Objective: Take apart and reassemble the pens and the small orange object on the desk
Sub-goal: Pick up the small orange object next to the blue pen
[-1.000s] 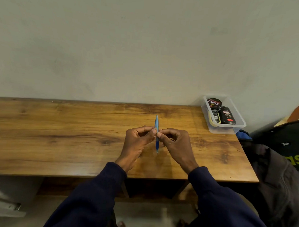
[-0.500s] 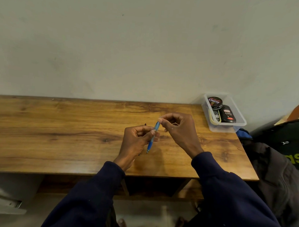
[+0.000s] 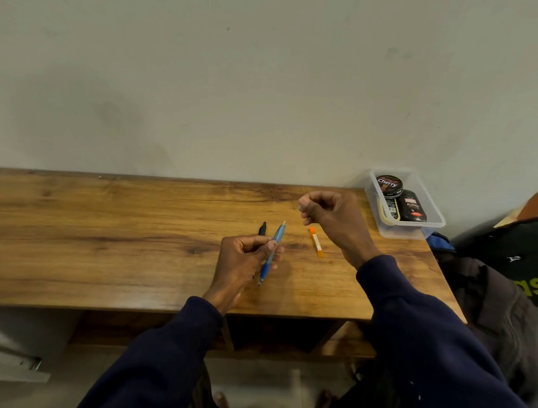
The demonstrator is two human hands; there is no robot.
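My left hand (image 3: 243,261) is shut on a blue pen (image 3: 273,250), held slanted above the desk with its tip toward me. My right hand (image 3: 332,216) hovers up and to the right of the pen's top end, clear of it, fingertips pinched together. I cannot see whether a small piece sits between them. A black pen (image 3: 262,228) lies on the desk (image 3: 105,243) behind my left hand, mostly hidden by it. The small orange object (image 3: 316,242), a thin stick with a white label, lies flat on the desk under my right wrist.
A clear plastic tub (image 3: 430,211) with shoe-polish tins stands at the desk's back right corner, against the wall. A dark bag and clothing (image 3: 511,276) are piled just off the right edge. Below the desk are open shelves.
My right hand has let go of the pen's top end and moved up and to the right. The pen has tilted in my left hand, and the orange object and black pen have come into sight.
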